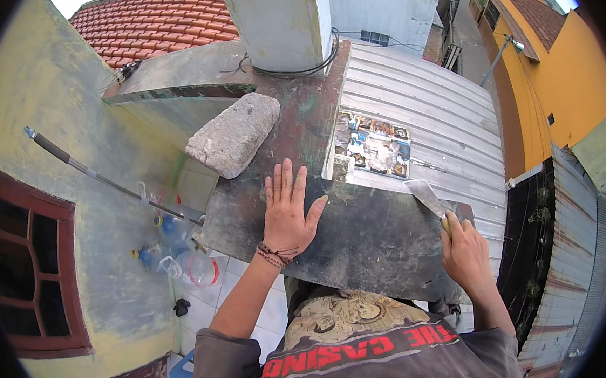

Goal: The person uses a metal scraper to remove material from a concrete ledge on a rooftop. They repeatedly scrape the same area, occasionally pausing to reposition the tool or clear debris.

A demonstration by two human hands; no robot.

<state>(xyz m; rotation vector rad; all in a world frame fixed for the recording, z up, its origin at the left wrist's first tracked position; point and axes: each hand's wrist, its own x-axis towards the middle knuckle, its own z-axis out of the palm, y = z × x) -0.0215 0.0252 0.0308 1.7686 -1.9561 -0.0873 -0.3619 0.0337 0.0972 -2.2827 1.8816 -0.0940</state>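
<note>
My left hand [290, 219] lies palm down on a dark, worn concrete ledge [373, 250], its fingers spread a little and nothing held. A braided bracelet circles that wrist. In my right hand [465, 254], over the ledge's right end, is a putty knife [427, 196]. Its flat metal blade points away from me and up to the left; I cannot tell whether it touches the ledge. Most of the handle is hidden in my fist. Just beyond my left fingertips a rough grey block of stone or concrete [236, 135] rests on the ledge.
A white pillar [284, 27] rises from the ledge's far part, with black cable [300, 74] around its base. Right of the ledge is a corrugated metal roof [429, 111] bearing a printed panel [379, 144]. Down left are plastic bottles [198, 267] and a long pole [104, 179].
</note>
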